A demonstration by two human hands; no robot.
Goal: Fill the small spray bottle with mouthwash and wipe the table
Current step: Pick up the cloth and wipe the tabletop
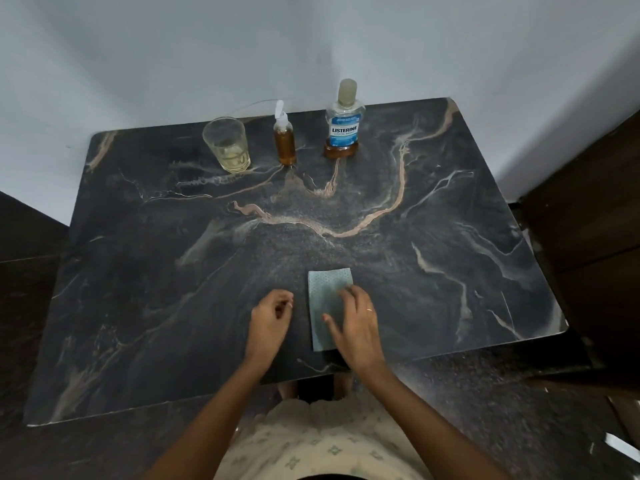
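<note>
Near edge: patterned pale garment (311,441) is showing at the bottom, both bare forearms reaching out over the dark marbled table (166,278). Left hand (272,318) is hovering just left of the cloth, fingers loosely curled and relaxed, holding nothing; whether it is touching the tabletop I cannot tell. Right hand (358,327) is lying on the folded pale blue-green cloth (327,289), fingers spread and fairly straight, thumb out to the left, pressing down rather than gripping, with a ring (370,310) showing on one finger. Cloth is lying flat near the table's near-middle, its far end sticking out past the fingertips. Far edge, against the wall (311,46), three items are standing upright in a row, well apart from the hands. At the left is a clear glass (227,147) with a little pale yellow liquid in the bottom. In the middle is the small spray bottle (285,142), white nozzle on, holding amber liquid nearly up to the neck. At the right is the mouthwash bottle (344,121), blue label, cap on — only a shallow amber layer is sitting at its base.
</note>
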